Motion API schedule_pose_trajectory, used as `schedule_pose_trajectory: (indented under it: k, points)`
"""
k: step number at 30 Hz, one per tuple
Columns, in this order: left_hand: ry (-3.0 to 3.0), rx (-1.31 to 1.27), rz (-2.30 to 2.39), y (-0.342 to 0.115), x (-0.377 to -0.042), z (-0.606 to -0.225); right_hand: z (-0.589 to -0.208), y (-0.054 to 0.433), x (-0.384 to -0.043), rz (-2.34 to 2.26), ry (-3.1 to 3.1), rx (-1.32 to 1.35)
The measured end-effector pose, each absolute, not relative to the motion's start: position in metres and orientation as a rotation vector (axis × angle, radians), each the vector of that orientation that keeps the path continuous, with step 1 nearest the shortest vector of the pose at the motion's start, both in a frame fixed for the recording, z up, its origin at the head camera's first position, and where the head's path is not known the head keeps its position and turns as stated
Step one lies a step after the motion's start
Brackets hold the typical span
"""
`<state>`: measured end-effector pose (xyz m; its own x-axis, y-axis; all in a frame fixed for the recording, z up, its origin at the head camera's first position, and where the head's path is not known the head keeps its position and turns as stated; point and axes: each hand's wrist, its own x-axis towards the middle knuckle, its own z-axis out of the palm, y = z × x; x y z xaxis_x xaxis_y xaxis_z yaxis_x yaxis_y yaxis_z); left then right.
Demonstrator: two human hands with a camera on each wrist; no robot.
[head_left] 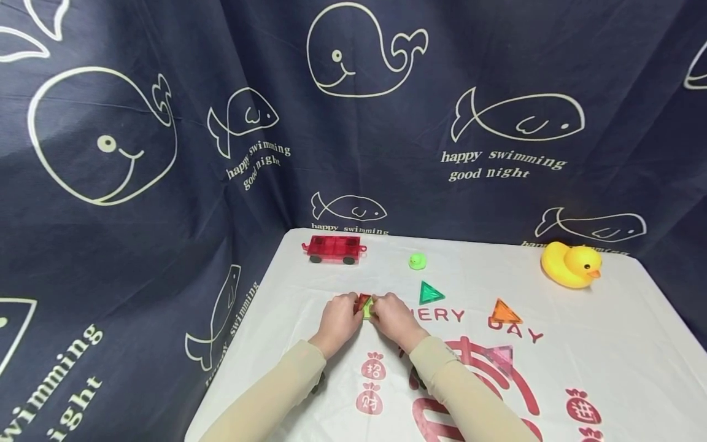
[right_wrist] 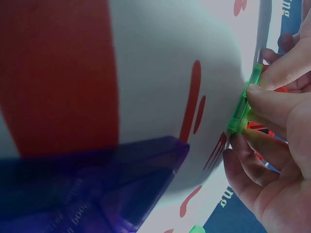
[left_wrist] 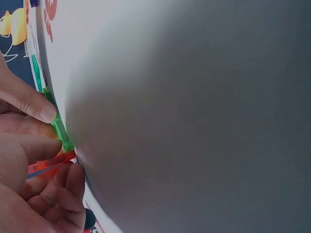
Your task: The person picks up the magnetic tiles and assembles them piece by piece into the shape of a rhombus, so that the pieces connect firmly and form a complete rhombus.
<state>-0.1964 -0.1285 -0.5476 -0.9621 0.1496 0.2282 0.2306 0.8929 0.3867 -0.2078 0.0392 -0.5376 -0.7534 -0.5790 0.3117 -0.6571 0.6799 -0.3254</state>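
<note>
Close together on the white table, my left hand [head_left: 338, 322] and right hand [head_left: 399, 323] hold two small see-through tiles between them. The left fingers pinch a red tile [left_wrist: 54, 161], whose edge meets a light green tile [left_wrist: 60, 127] in the left wrist view. Thumb and fingers of the right hand grip that green tile, seen edge-on in the right wrist view. Curled fingers hide much of both tiles. Beyond the right hand lies a darker green triangle tile [head_left: 431, 293]. A purple tile [right_wrist: 141, 194] is near the right wrist camera.
At the back left stands a red wheeled toy car base [head_left: 334, 248], with a small green duck [head_left: 417, 261] right of it. An orange triangle tile [head_left: 504, 312] and a pink tile [head_left: 502, 358] lie to the right. A yellow duck [head_left: 571, 265] sits back right. Patterned navy curtains [head_left: 386, 159] border the table.
</note>
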Motion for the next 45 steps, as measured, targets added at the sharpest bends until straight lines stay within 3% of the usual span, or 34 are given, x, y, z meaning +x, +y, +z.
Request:
schedule_pose_trajectory:
  k: [45]
  points:
    - [-2.933,-0.267,-0.665,-0.1324,-0.1876,-0.5448,-0.5317,0.0442,-0.2049,0.536,-2.873,0.939]
